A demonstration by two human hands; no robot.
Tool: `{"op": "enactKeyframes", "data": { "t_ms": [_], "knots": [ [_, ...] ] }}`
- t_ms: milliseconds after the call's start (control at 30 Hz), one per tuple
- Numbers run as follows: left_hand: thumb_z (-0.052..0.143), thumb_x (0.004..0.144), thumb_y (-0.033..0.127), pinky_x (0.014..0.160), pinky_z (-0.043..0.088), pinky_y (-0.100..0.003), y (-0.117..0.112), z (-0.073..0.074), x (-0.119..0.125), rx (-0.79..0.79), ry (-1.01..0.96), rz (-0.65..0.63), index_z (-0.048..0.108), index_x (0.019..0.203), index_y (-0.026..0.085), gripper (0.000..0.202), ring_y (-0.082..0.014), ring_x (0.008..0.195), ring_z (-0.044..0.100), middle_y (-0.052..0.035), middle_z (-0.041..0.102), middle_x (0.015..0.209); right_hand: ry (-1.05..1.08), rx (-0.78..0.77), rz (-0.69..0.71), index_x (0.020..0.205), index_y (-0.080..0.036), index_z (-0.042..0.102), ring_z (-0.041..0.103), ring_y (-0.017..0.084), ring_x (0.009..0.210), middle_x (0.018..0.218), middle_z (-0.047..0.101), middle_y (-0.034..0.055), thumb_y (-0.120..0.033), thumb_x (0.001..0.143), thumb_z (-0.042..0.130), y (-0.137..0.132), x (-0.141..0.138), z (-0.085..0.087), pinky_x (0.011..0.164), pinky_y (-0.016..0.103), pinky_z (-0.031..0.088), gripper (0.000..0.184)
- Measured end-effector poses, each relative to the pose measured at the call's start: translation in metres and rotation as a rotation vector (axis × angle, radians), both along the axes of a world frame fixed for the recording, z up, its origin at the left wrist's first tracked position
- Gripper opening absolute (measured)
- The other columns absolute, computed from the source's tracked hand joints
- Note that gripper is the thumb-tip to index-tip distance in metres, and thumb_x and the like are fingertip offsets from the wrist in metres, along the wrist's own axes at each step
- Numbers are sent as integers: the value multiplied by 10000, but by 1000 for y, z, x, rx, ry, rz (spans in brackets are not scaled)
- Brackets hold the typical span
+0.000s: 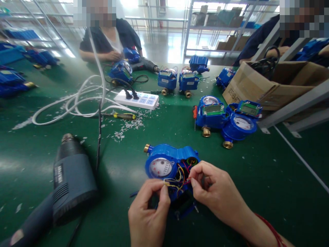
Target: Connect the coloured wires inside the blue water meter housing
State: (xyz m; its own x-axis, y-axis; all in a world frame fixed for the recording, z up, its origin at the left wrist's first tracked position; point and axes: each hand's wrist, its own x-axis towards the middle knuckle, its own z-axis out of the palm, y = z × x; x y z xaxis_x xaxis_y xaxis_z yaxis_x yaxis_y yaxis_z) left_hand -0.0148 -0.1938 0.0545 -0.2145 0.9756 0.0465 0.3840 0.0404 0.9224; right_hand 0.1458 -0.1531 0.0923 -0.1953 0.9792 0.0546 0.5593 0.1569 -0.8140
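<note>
A blue water meter (160, 167) with a round white dial and a brass end lies on the green table in front of me, its wiring compartment uncovered. Thin yellow, white and red wires (180, 171) come out of it. My left hand (150, 202) pinches the yellow and white wires at the meter's near side. My right hand (212, 181) pinches red wires between thumb and forefinger, right of the left hand. A dark part of the meter below the wires is partly hidden by my hands.
A heat gun (73, 178) lies at the left. Beyond are a yellow screwdriver (124, 116), a white power strip (137, 99), coiled cable and white scraps. More water meters (241, 123) and a cardboard box (272, 82) stand at the right. Two people sit across the table.
</note>
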Motion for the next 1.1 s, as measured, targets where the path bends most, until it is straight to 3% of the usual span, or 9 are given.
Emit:
{"op": "enactKeyframes", "data": {
  "t_ms": [133,233,333,567,733,867,1100],
  "knots": [
    [558,798,275,573,432,-183,0,1,-3,-53,-72,-9,587,745,171,120,-119,654,557,2,581,713,-47,-51,97,673,-186,532,460,66,458,594,505,-51,-68,705,510,0,3,4,423,174,380,124],
    [552,803,242,627,444,-186,2,6,-3,-14,-70,-95,592,744,172,100,-113,673,562,0,594,737,-34,-55,155,731,-185,585,489,72,499,660,552,-35,-142,771,558,-2,1,2,455,181,400,64],
    [544,806,199,651,455,-178,4,11,-2,43,-44,-170,590,723,171,99,-107,694,575,2,605,740,4,33,189,833,-191,642,537,80,557,744,614,-14,-210,794,610,-4,-3,-2,502,183,435,53],
    [559,793,102,747,469,-158,2,7,-1,241,122,-202,594,839,194,109,-82,775,600,17,615,827,-18,295,256,940,-175,645,636,117,746,839,690,19,-165,860,544,-9,-6,-11,721,202,498,129],
    [559,784,78,781,460,-142,2,5,1,356,276,-206,593,885,180,148,-76,801,603,2,617,860,-53,331,299,965,-162,636,645,118,788,881,701,22,-151,871,530,-8,-4,-11,768,192,486,142],
    [537,808,124,743,457,-131,4,8,2,236,109,-193,598,840,206,108,-74,777,604,25,623,829,-28,233,295,948,-160,651,643,120,772,864,697,27,-149,864,535,-5,-3,-9,738,197,487,143],
    [543,822,293,591,425,-158,6,9,-2,-137,-193,-198,619,777,182,142,-109,706,576,4,624,745,19,-30,188,847,-196,677,605,86,626,748,681,-19,-173,824,570,-1,-6,-2,588,183,449,112]
  ]
}}
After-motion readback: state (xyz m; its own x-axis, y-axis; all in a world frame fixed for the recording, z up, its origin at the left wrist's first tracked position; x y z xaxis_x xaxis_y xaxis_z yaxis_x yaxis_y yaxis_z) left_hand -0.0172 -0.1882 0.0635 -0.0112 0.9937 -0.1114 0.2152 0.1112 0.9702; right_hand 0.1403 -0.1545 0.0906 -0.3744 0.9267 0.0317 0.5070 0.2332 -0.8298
